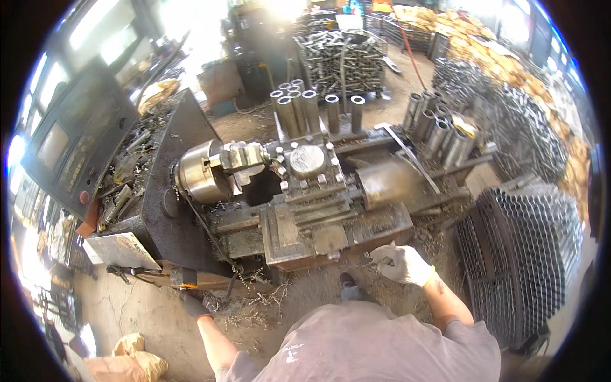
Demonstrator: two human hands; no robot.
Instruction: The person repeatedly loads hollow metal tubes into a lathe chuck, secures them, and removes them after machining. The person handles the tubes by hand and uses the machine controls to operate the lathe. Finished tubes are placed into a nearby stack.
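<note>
My right hand (402,263), in a white glove, is in front of the lathe carriage (280,235), to its right. Its fingers are curled in; whatever they may hold is too small to make out. Down at the lathe's front left, my left hand (193,305) wears a dark glove and is close under a yellow-orange block (183,277). Its fingers blend into the dark background. On the lathe, the chuck (202,170) has bright metal jaws. To its right stands a round-topped tool post (307,160) ringed with bolts.
Metal tubes (300,114) stand upright behind the tool post, more tubes (439,134) at the right. A control panel (73,146) rises at the left. Stacked metal mesh (522,254) stands right of me. Metal shavings (261,296) litter the floor. A crate of metal parts (340,63) is behind.
</note>
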